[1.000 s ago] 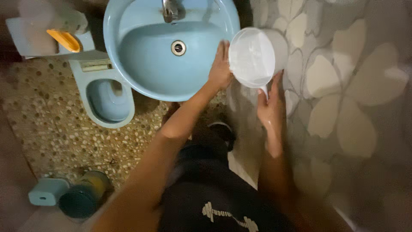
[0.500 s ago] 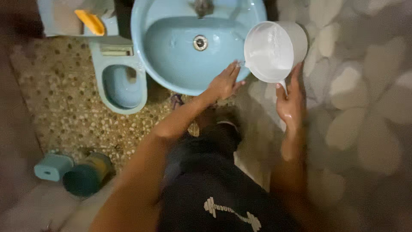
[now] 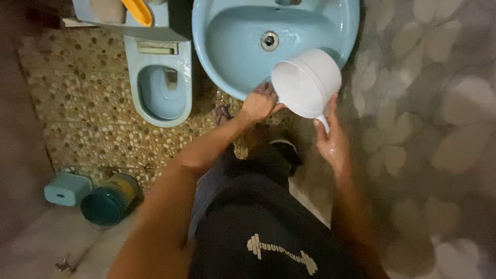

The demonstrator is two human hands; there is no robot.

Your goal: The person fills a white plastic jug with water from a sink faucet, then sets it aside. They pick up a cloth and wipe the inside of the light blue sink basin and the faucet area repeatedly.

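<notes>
One view only here, the head camera, and it looks almost straight down the person's own front from standing height. The dark shirt [image 3: 268, 237] fills the bottom middle, close to the lens, with both forearms running up and away from it. The top edge of the frame cuts across the far half of the blue basin [image 3: 227, 46], so forward for the person is up in the picture. The pebbled floor [image 3: 88, 119] lies far below on the left (the low blue fixture [image 3: 160, 88] down there reads much smaller than the basin), and a pale patterned surface [image 3: 429, 113] fills the right side, soft and blurred. No second view overlaps this one.
</notes>
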